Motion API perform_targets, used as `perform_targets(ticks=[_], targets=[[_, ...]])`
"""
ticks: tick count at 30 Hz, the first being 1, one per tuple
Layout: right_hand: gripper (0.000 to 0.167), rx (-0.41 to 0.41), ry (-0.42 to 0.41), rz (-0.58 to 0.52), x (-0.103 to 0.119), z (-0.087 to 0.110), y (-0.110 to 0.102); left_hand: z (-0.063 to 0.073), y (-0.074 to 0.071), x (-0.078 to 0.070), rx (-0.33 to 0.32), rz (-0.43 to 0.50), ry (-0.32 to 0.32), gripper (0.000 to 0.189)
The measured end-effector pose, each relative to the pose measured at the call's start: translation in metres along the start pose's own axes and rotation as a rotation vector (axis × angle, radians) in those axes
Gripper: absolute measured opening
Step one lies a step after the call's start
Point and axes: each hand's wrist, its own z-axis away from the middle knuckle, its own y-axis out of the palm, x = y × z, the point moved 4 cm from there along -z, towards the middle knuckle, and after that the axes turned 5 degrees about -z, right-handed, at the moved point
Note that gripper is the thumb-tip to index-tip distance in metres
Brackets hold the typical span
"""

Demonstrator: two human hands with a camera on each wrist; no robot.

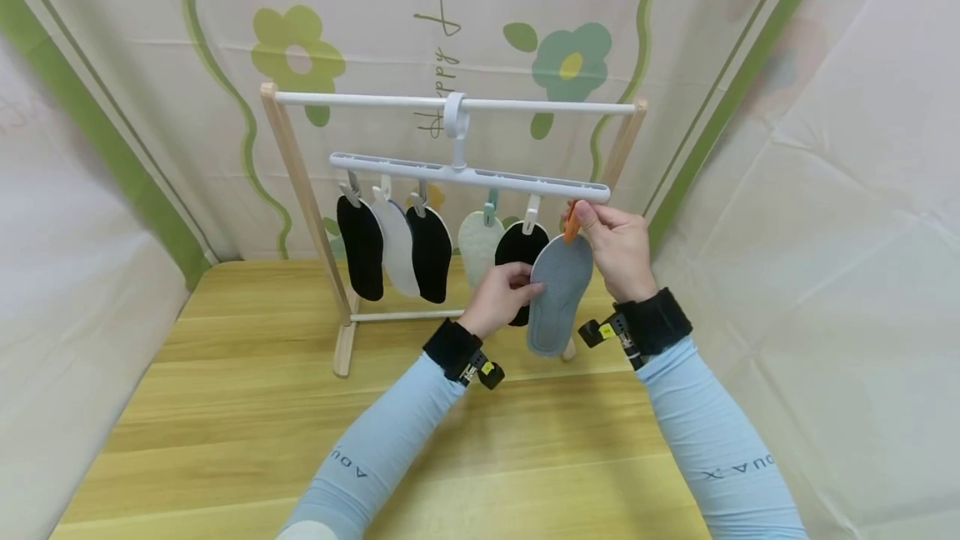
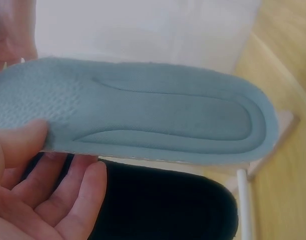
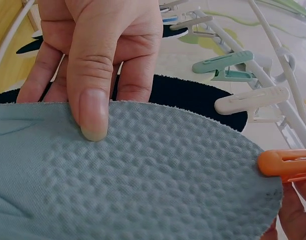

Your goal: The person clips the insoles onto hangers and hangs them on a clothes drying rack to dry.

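Note:
A grey insole (image 1: pixel 558 298) hangs toe-end up at the right end of the white hanger (image 1: pixel 465 176). My left hand (image 1: pixel 498 298) pinches its left edge, thumb on the textured front face and fingers behind. At its top, my right hand (image 1: pixel 622 250) grips an orange clothespin (image 1: pixel 572 222). The right wrist view shows that clothespin (image 3: pixel 283 162) over the insole's tip. Just behind the left fingers hangs a black insole (image 1: pixel 517 247) from a white clothespin (image 1: pixel 531 215); the grey insole partly hides it.
Farther left hang a pale insole (image 1: pixel 478 244) on a green clothespin (image 1: pixel 491 208), two black insoles and a white insole (image 1: pixel 397 248). The hanger hooks over the white rail (image 1: pixel 360 99) of a wooden stand (image 1: pixel 296 182) on the wooden table (image 1: pixel 225 423). A patterned curtain (image 1: pixel 480 15) stands behind.

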Motion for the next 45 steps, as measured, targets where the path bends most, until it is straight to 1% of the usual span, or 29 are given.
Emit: perform_targets(ticks=[6, 10, 16, 22, 25, 30, 37, 41, 45], targets=[[0.031, 0.000, -0.007, -0.001, 0.002, 0.001, 0.001, 0.000, -0.001, -0.003, 0.013, 0.071, -0.022, 0.019], [0.031, -0.001, -0.006, 0.005, 0.003, 0.002, 0.001, -0.001, -0.001, -0.003, 0.019, 0.089, -0.033, 0.019], [0.030, 0.004, 0.010, 0.014, 0.004, 0.003, 0.000, 0.000, -0.001, -0.005, 0.017, 0.087, -0.034, 0.019], [0.036, 0.035, 0.046, 0.087, 0.004, 0.005, 0.000, -0.001, 0.001, -0.004, 0.010, 0.088, -0.037, 0.018], [0.038, 0.057, 0.042, 0.109, 0.003, 0.006, 0.000, -0.001, 0.002, -0.003, 0.006, 0.081, -0.027, 0.019], [0.038, 0.085, 0.035, 0.121, 0.003, 0.007, 0.001, -0.001, 0.002, 0.000, 0.000, 0.088, -0.027, 0.020], [0.038, 0.110, 0.060, 0.136, 0.001, 0.009, 0.004, 0.001, -0.001, 0.006, -0.007, 0.074, -0.051, 0.023], [0.041, 0.113, 0.072, 0.155, 0.001, 0.009, 0.003, 0.002, -0.001, 0.005, -0.013, 0.055, -0.035, 0.025], [0.041, 0.111, 0.082, 0.145, 0.001, 0.009, 0.002, 0.000, -0.001, 0.006, -0.024, 0.046, -0.025, 0.026]])
